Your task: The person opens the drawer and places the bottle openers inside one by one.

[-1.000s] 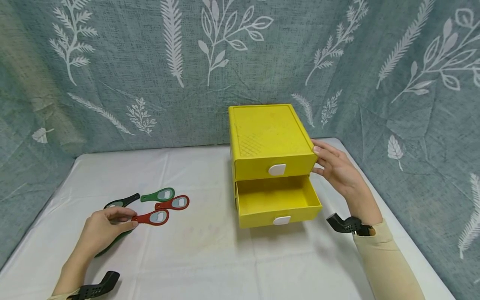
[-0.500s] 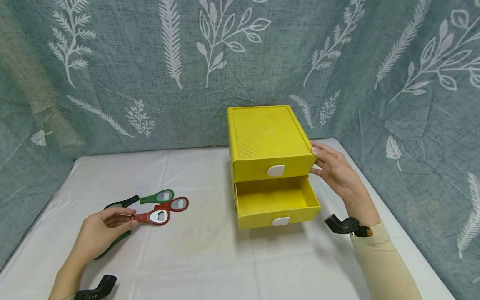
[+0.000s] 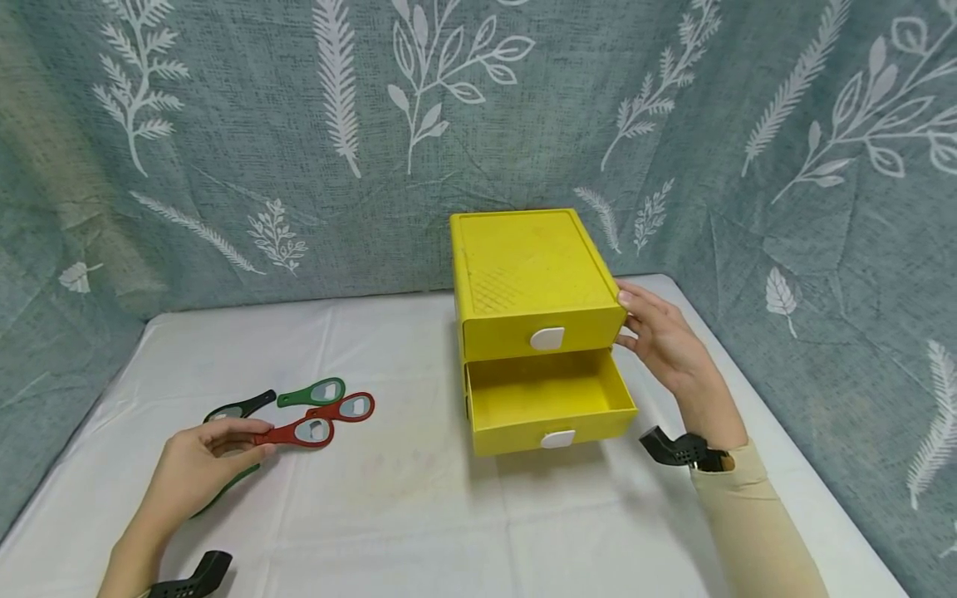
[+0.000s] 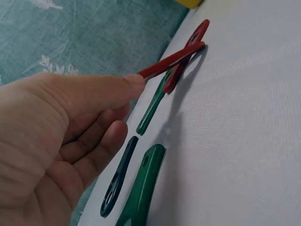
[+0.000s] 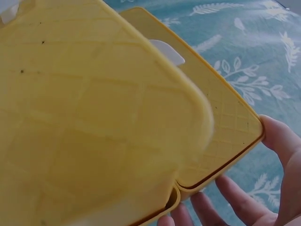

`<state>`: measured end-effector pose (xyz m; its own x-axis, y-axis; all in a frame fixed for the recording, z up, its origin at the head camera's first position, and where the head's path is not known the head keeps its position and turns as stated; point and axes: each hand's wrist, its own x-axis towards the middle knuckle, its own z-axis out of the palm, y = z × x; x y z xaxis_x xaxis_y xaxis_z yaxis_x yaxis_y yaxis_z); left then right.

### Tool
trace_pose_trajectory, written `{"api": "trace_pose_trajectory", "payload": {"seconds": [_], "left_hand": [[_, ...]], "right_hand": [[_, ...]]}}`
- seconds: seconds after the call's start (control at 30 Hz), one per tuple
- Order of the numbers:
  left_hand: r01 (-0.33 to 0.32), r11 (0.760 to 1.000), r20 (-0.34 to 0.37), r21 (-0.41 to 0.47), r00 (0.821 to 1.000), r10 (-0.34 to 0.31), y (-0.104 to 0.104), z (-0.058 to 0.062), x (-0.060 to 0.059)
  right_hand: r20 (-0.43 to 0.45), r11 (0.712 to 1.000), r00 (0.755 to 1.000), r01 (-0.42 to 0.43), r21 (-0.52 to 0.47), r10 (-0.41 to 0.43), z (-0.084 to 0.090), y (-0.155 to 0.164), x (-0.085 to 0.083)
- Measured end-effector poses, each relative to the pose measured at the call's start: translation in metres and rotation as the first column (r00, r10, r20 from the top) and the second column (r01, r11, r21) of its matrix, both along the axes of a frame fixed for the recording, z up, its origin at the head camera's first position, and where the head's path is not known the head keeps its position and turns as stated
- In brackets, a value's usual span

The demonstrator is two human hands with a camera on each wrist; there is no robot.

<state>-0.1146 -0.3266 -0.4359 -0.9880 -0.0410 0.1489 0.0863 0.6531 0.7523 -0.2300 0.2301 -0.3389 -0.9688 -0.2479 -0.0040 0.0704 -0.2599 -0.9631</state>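
Observation:
My left hand (image 3: 198,465) pinches the handle end of a red bottle opener (image 3: 287,435) between thumb and fingers. In the left wrist view its handle is raised and its head slants down over a second red bottle opener (image 4: 202,29). A green bottle opener (image 3: 296,397) and a black one (image 3: 257,403) lie just beyond; another green one (image 4: 146,181) is partly hidden under my hand. On the right, my right hand (image 3: 673,349) rests against the side of a yellow two-drawer box (image 3: 534,262), fingertips at its front corner. Its lower drawer (image 3: 553,419) is pulled out, with nothing inside.
White cloth (image 3: 389,515) covers the table. A grey-green curtain (image 3: 299,166) with white leaf prints hangs behind and along both sides. White tabs (image 3: 547,338) serve as handles on the drawer fronts.
My left hand has raised the red bottle opener's handle slightly, tilting it. The right hand keeps its place on the box; the whole view shifts slightly.

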Motion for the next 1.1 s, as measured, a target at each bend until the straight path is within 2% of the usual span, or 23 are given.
{"api": "trace_pose_trajectory", "payload": {"seconds": [0.13,0.5,0.7,0.87,0.93,1.0,1.1], "left_hand": [[-0.003,1.0,0.031,0.018,1.0,0.002,0.0,0.003,0.001],[-0.079,0.996,0.005,0.029,0.997,0.079,0.001,0.01,0.003],[-0.082,0.992,-0.016,0.093,0.996,0.084,0.006,0.013,0.003],[-0.064,0.982,-0.032,0.179,0.997,0.071,0.014,0.018,0.002],[-0.058,0.972,-0.053,0.228,0.996,0.072,0.018,0.021,0.002],[-0.042,0.948,-0.076,0.315,0.995,0.07,0.022,0.026,0.003],[-0.003,0.882,-0.124,0.471,0.99,0.069,0.029,0.034,0.003]], "right_hand": [[-0.004,1.0,1.0,0.01,-0.008,-0.01,-0.002,-0.002,0.0],[-0.005,1.0,1.0,0.024,-0.009,-0.024,-0.002,-0.002,0.0],[-0.007,1.0,1.0,0.025,-0.005,-0.025,-0.002,-0.002,0.0],[-0.016,1.0,1.0,0.027,-0.002,-0.027,-0.001,-0.001,0.0],[-0.017,1.0,1.0,0.024,0.0,-0.024,-0.002,-0.002,0.001],[-0.016,1.0,1.0,0.023,0.004,-0.023,-0.002,-0.002,0.001],[-0.015,1.0,1.0,0.025,0.009,-0.025,-0.003,-0.002,0.001]]}}
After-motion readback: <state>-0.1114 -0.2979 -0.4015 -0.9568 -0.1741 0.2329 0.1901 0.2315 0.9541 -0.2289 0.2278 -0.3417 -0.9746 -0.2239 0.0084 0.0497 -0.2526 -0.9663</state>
